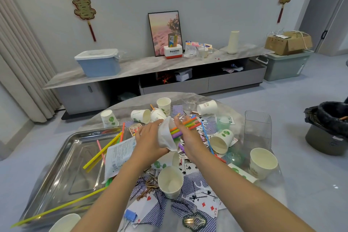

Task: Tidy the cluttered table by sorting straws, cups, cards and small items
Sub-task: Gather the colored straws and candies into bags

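Two hands [148, 137], straws [183, 127] (bundled), white bag [165, 135]

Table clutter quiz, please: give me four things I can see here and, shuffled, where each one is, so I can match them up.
Things:
1. bundle of coloured straws
2. blue binder clip
3. long yellow straws
4. clear glass jar

Places:
A. far edge of the table, standing
B. lying across the metal tray
C. held in the hands, going into a white bag
D. near edge, on a playing card

Pairs: 1-C, 2-D, 3-B, 4-A
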A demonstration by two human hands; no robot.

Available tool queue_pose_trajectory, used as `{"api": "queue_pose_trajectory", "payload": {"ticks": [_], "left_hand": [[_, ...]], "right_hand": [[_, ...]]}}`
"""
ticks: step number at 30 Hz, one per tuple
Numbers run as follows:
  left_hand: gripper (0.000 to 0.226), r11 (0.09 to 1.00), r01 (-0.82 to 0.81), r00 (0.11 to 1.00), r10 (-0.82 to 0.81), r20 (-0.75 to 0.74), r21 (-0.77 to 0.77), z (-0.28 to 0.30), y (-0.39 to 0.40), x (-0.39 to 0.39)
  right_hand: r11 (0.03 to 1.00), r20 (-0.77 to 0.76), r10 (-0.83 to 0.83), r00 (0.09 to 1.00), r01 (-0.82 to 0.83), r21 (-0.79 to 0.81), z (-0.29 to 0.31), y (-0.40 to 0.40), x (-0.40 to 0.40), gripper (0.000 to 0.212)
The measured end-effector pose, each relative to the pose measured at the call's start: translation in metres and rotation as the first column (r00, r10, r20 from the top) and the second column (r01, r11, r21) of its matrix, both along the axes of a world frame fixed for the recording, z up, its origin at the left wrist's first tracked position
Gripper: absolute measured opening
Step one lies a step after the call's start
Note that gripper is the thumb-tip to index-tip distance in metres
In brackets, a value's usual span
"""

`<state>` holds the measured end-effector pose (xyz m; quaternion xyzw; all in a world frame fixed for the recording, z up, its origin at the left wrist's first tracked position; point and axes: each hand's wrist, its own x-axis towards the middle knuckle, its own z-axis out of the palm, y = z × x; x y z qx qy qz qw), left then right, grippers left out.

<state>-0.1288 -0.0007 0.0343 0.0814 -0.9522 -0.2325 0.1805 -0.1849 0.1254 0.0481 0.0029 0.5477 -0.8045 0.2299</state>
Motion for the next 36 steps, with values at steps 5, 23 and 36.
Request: {"api": "queue_pose_trajectory", "payload": {"ticks": [5,23,36], "left_hand": [[0.09,0.999,-0.036,0.999,0.037,0.041,-0.02,0.002,-0.001,-0.001],[0.081,0.998,-0.013,1.0,0.012,-0.028,-0.053,-0.002,0.004,-0.005],[0.085,0.994,-0.007,0.999,0.004,-0.032,-0.107,-0.009,-0.003,-0.007]], "right_hand": [[0.961,-0.361,-0.229,0.904,0.27,0.068,0.008,0.013,-0.003,0.064],[0.771,-0.642,0.475,0.602,0.067,0.633,-0.027,-0.005,0.006,0.083],[0.87,-0.577,0.328,0.748,0.0,0.494,-0.029,0.002,-0.004,0.061]]}}
